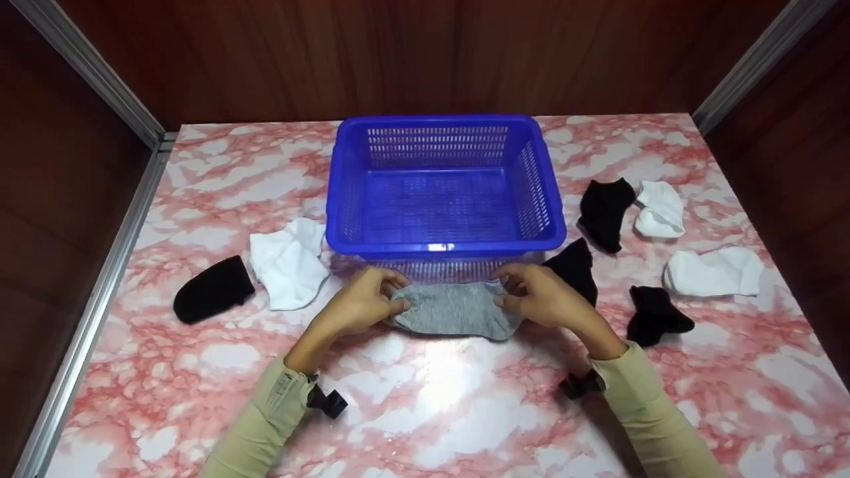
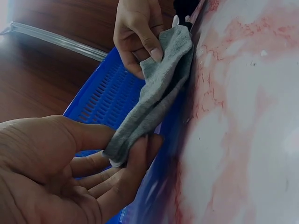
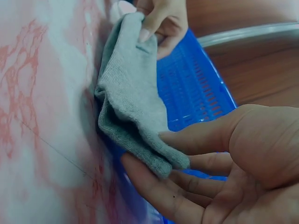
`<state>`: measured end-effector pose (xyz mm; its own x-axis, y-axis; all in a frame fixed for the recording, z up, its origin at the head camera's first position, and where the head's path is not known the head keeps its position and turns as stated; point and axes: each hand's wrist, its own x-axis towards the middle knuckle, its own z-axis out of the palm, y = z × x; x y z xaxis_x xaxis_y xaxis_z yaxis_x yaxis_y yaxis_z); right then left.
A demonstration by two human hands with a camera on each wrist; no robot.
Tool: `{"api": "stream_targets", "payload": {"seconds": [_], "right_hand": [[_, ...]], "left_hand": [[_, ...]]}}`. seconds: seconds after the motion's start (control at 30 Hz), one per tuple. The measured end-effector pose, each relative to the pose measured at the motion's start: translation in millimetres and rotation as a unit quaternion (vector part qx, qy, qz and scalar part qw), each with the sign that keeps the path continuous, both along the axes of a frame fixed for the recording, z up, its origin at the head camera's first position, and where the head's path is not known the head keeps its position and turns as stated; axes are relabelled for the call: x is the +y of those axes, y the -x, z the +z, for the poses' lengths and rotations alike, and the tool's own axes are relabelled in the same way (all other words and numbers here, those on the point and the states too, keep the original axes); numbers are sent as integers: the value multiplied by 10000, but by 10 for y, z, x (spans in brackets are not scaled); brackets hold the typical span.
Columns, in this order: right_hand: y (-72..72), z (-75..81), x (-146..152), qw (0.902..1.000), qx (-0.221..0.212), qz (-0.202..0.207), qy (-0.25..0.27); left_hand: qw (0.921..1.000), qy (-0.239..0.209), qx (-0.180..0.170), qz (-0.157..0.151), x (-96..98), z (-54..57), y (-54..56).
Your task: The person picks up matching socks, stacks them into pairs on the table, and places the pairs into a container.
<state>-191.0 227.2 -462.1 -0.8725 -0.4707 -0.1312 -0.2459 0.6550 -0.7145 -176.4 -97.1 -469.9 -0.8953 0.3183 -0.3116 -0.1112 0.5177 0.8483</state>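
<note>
A grey sock (image 1: 458,309) stretches between the two hands in front of the blue basket (image 1: 445,249). My left hand (image 1: 362,299) pinches its left end between thumb and fingers. The other end is pinched by my right hand (image 1: 541,295). In the right wrist view the grey sock (image 3: 131,88) shows two layers lying together, with a fold opening along the lower edge. From the left wrist view, the grey sock (image 2: 159,88) runs from the near thumb up to the far hand, held close over the table.
Left of the basket lie white socks (image 1: 289,265) and a black sock (image 1: 214,290). To the right are black socks (image 1: 605,212), (image 1: 576,269), a small black sock (image 1: 657,315) and white socks (image 1: 661,211), (image 1: 714,272). Wooden walls (image 1: 425,60) enclose the marbled table (image 1: 226,398).
</note>
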Motion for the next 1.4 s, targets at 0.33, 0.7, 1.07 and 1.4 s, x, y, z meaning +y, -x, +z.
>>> {"api": "stream_targets", "payload": {"seconds": [0.33, 0.7, 1.07, 1.4], "right_hand": [[-84, -25, 60, 9966, -303, -459, 618], [-93, 242, 72, 9961, 42, -382, 796], [-29, 519, 82, 9955, -184, -177, 908], [129, 736, 24, 9976, 70, 196, 660]], "left_hand": [[9993, -366, -116, -34, -116, 1, -46], [9979, -608, -191, -105, -117, 247, -31], [9968, -505, 446, -424, -119, 458, 35], [9933, -506, 819, -635, -75, 600, 109]]}}
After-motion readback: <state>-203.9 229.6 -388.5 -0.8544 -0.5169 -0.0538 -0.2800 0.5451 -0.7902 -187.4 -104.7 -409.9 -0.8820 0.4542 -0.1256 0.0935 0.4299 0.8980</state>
